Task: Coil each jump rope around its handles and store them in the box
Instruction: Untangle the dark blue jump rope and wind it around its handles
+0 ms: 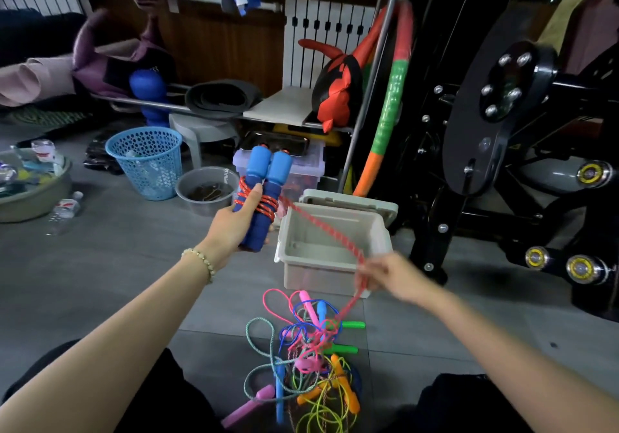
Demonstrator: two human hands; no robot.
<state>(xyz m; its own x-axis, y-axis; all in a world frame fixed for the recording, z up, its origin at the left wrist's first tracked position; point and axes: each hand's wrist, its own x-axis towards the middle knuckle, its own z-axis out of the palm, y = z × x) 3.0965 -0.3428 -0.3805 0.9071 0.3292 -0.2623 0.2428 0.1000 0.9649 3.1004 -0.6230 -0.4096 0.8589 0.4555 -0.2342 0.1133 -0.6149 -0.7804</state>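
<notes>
1. Closest to the camera, on the floor between the knees, sat the tangled pile of ropes (308, 359). Pink, green, orange and blue handles were all knotted up together, and none of them was coiled.
2. The left grip (239, 221) was wrapped around the pair of blue handles (268, 171). They were held upright and side by side, with the thumb pressing on a few red turns.
3. The right grip (392, 275) was blurry but looked pinched on the red rope (321, 228). The rope ran taut from the handles over the open box (318, 277) to that grip, then dropped into the pile.
4. I'd call this the coiling step on the first rope, only partway through.
5. The next turns probably needed the tail worked loose from the tangle first, or it'd drag the other ropes up with it.
</notes>
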